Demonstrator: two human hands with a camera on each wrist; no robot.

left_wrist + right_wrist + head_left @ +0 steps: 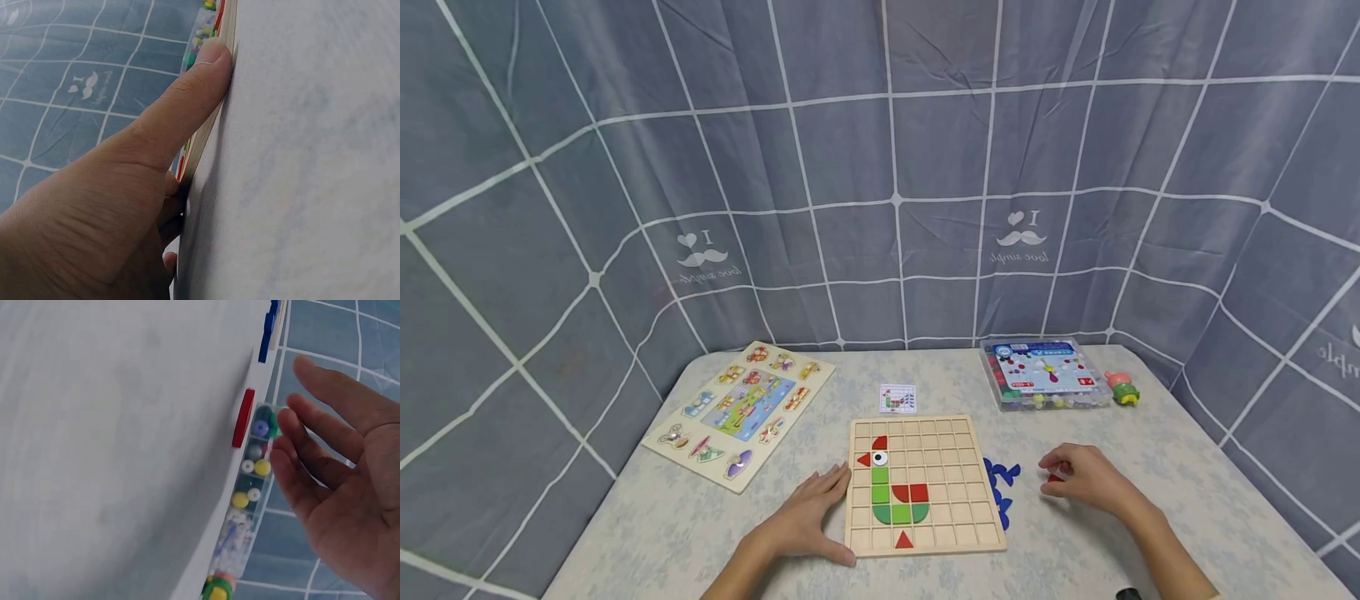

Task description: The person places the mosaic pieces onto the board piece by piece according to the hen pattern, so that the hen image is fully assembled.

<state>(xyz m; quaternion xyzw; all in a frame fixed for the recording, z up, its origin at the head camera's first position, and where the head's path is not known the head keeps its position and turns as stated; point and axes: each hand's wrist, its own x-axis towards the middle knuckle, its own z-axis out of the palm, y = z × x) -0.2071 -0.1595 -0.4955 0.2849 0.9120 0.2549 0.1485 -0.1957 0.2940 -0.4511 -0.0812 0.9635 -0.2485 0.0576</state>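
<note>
My left hand (808, 512) rests against the left edge of a wooden grid board (958, 446), its thumb at the near left corner. Laid in the grid is a bird shape of green and red pieces with a round white eye piece (880, 458); a red triangle (904, 540) lies in the bottom row. My right hand (1086, 477) hovers over the table right of the board, fingers loosely bent. Below its fingertips a red piece (244, 419) lies on the table, apart from the fingers in the right wrist view. Several blue pieces (1004, 521) lie along the board's right edge.
A small pattern card (897, 398) lies behind the board. A picture puzzle board (820, 379) is at the back left. At the back right sit a clear box of beads (1045, 375) and a small pink and green toy (1123, 388). A tiled-pattern curtain (925, 167) surrounds the table.
</note>
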